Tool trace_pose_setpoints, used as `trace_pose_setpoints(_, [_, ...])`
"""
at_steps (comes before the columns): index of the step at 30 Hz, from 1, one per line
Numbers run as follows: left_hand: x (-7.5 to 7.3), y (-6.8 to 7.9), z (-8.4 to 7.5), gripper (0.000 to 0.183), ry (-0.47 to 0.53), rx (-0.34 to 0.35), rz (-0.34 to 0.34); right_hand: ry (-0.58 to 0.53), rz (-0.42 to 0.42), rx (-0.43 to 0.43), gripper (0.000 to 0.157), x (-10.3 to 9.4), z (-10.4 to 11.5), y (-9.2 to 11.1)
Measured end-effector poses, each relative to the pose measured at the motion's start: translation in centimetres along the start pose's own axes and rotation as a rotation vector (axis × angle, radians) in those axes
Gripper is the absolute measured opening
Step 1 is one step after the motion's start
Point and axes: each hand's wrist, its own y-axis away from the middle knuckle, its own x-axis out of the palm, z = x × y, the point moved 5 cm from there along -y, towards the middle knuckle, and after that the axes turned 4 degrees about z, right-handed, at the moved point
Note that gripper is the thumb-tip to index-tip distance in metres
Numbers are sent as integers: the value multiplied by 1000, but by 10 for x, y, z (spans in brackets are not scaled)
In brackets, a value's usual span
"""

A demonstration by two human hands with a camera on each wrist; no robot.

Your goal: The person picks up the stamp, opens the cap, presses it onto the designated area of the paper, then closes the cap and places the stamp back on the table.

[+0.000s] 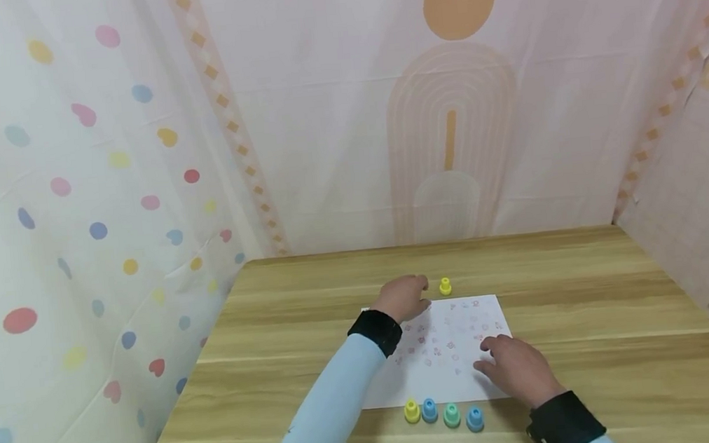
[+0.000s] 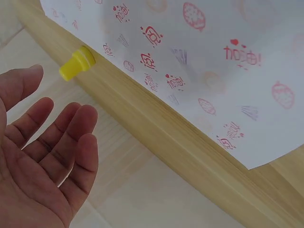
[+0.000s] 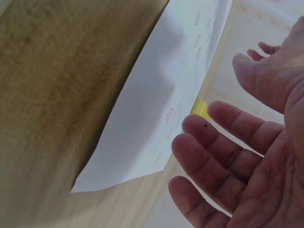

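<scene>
A small yellow stamp (image 1: 445, 286) stands on the table just beyond the far edge of a white sheet of paper (image 1: 388, 387). Red, purple and orange stamped marks cover much of the sheet. My left hand (image 1: 402, 298) hovers over the paper's far left corner, fingers loosely bent and holding nothing. In the left wrist view the yellow stamp (image 2: 78, 62) is near its thumb, with a gap between. Over the sheet's right edge is my right hand (image 1: 519, 369), relaxed, its palm bare (image 3: 266, 190). Its fingers partly cover the yellow stamp (image 3: 200, 108) in the right wrist view.
Several more stamps stand in a row by the paper's near edge: one yellow (image 1: 412, 411), a blue (image 1: 429, 410), a green (image 1: 451, 415) and another blue (image 1: 475, 419). The wooden table (image 1: 589, 299) meets patterned curtains (image 1: 323, 147) at the back and sides.
</scene>
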Motion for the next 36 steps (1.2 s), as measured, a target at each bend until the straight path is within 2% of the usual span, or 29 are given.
trace_pose_setpoints(4, [1, -10, -9, 31, -40, 44, -10, 7, -2, 3, 30, 0, -2, 1])
trace_pose_setpoints(7, [1, -15, -16, 30, -57, 51, -15, 2, 0, 5, 29, 3, -4, 1])
trace_pose_setpoints(14, [8, -29, -24, 31, -92, 28, -4, 0, -14, 2, 28, 5, -3, 4])
trace_pose_setpoints(24, [1, -35, -27, 39, -118, 1, 7, 6, -28, -5, 27, 6, 0, 6])
trace_pose_setpoints(31, [6, -48, -32, 40, -179, 3, 5, 7, -6, 23, 28, 5, -1, 7])
trace_pose_setpoints(36, [12, -50, -34, 35, -241, -14, 13, 10, -19, 10, 28, 7, -1, 9])
